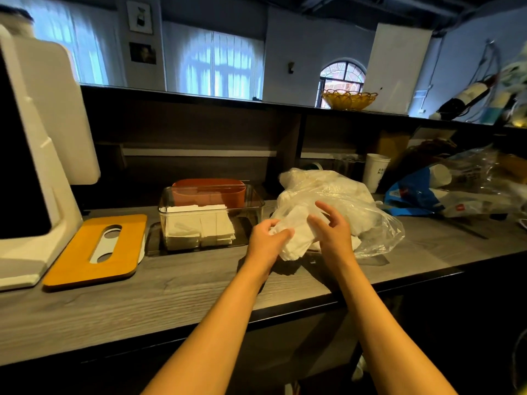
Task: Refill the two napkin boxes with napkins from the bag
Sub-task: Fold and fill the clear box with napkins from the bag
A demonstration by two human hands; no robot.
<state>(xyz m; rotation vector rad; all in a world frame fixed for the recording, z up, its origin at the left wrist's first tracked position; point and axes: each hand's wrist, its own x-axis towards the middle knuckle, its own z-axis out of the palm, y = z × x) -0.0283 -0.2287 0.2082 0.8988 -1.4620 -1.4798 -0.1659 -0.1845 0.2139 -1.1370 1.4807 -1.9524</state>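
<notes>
The setting is the service side of a café or small restaurant counter. A white point-of-sale terminal (37,143) stands on the grey wood-grain worktop (176,283). A raised dark ledge (199,99) separates the work area from a room with arched windows (342,78). A paper cup (375,172) and napkin boxes (211,216) occupy the worktop.

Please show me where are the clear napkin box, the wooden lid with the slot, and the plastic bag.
clear napkin box (258,205): head view, bare right wall.
wooden lid (71,260): head view, flat top, left of its slot.
plastic bag (379,223): head view, right side.
</notes>
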